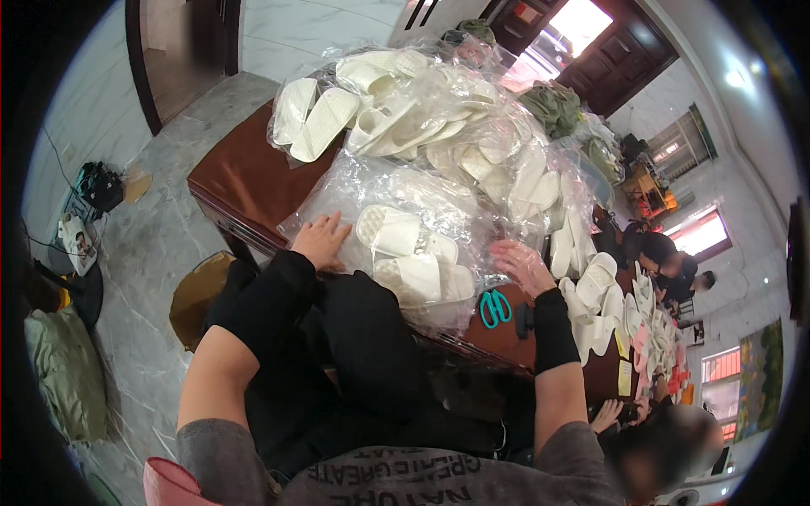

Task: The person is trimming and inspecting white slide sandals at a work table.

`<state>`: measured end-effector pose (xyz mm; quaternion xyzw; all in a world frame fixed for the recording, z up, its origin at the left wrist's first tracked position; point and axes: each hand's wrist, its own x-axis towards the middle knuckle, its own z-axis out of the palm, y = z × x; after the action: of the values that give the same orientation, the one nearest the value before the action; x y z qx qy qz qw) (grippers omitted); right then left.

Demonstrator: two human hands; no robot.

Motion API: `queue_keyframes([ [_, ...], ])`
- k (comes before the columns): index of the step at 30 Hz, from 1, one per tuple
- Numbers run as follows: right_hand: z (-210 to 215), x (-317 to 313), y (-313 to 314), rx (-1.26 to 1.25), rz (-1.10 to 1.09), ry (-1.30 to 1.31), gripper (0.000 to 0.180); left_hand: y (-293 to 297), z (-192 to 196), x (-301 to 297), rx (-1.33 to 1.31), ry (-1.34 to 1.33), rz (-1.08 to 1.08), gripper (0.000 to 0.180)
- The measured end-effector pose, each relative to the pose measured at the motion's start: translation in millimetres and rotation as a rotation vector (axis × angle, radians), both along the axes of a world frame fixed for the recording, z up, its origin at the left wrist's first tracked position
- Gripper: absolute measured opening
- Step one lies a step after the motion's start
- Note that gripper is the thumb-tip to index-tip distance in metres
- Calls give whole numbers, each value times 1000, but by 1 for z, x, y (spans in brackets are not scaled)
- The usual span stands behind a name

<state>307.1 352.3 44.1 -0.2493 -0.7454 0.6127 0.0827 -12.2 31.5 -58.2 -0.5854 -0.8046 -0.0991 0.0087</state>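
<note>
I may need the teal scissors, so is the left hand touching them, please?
Apart: the head view shows the left hand well left of the teal scissors, with white slippers between.

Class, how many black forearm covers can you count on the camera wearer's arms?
2: one left cover just behind the left hand, one right cover just behind the right hand.

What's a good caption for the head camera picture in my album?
Left fingers and right fingers touching clear plastic around white slippers, with teal-handled scissors nearby.
</note>
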Motion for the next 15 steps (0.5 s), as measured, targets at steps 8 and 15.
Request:
queue_keyframes([
  [8, -16, -28, -13, -323, 192, -169, 41, -4, 3, 0, -21, 10, -5, 84],
  [15, -26, -44, -8, -528, 275, 148, 41, 1, -2, 2, -73, 63, -19, 86],
])
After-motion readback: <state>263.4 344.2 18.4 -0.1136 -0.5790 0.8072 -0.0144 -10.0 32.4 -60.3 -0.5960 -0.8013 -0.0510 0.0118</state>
